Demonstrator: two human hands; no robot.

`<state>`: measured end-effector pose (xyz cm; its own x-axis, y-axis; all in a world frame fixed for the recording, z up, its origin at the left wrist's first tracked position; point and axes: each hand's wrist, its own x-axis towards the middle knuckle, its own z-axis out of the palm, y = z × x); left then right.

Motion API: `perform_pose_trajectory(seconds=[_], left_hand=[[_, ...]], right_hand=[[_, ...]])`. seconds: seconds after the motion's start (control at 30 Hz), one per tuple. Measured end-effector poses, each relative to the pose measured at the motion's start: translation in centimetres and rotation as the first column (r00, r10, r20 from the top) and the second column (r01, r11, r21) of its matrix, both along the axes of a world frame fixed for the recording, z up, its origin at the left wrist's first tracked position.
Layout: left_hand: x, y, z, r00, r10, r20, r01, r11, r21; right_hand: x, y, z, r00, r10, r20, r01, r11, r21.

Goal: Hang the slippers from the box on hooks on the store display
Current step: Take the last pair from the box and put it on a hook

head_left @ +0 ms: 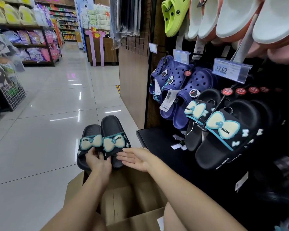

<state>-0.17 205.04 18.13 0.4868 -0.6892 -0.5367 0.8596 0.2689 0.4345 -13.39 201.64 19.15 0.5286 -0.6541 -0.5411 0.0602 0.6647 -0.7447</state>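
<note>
A pair of black slippers with cream and teal "WOW" bows is held up over the open cardboard box. My left hand grips the pair from below, fingers curled over the straps. My right hand is beside it with straight fingers, its tips touching the right slipper's strap. On the display to the right, matching black bow slippers hang from a hook.
Navy clogs hang left of the black slippers, with lime and white slippers above. A price tag reading 12.00 sticks out. A black shelf lies below the hooks. The tiled aisle runs leftward to stocked shelves.
</note>
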Motion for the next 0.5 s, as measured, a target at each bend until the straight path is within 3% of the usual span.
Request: perform_pose_trajectory(seconds=[0.23, 0.43, 0.5], left_hand=[[0.2, 0.5, -0.1, 1.0, 0.018, 0.008, -0.018, 0.997, 0.074], [0.5, 0.3, -0.4, 0.99, -0.114, 0.079, 0.102, 0.985, 0.14], [0.5, 0.4, -0.3, 0.971, -0.192, 0.139, 0.166, 0.97, 0.179]], right_hand=[[-1.6, -0.4, -0.1, 0.928, 0.115, -0.354, -0.205, 0.952, -0.228], [-2.4, -1.0, -0.7, 0.806, -0.065, -0.588, -0.215, 0.894, -0.393], [-2.8, -1.2, -1.0, 0.724, -0.118, -0.68, -0.297, 0.836, -0.462]])
